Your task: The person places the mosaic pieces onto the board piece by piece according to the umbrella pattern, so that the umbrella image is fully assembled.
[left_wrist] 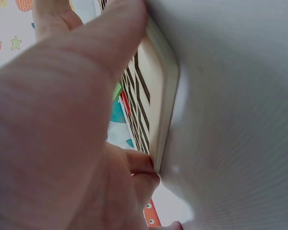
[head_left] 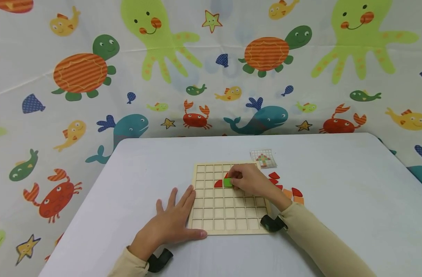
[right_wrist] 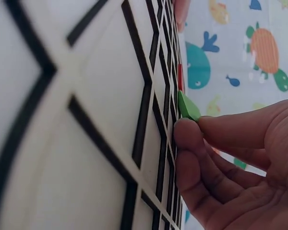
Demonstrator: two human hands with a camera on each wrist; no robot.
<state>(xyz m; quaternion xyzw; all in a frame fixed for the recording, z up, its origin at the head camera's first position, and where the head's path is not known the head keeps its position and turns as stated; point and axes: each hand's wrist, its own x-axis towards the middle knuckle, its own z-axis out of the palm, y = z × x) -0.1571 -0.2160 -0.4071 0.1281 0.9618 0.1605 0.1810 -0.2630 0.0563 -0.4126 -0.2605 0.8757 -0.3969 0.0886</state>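
Note:
A wooden grid board (head_left: 228, 232) lies flat on the white table. My right hand (head_left: 250, 179) pinches a green square tile (head_left: 227, 182) between thumb and fingertips over the board's upper middle. In the right wrist view the green tile (right_wrist: 187, 106) stands tilted at the grid. A red quarter-round tile (head_left: 218, 184) sits in the cell just left of it, and a bit of red shows above, partly covered by my hand. My left hand (head_left: 171, 224) lies spread at the board's lower left, fingers touching the left side and thumb along the near edge.
Right of the board lie several loose tiles, red ones (head_left: 274, 175) and orange squares (head_left: 298, 200), partly behind my right forearm. A pattern card (head_left: 264, 159) with a red and green figure lies beyond the board's far right corner. A patterned cloth (head_left: 204, 77) hangs behind the table.

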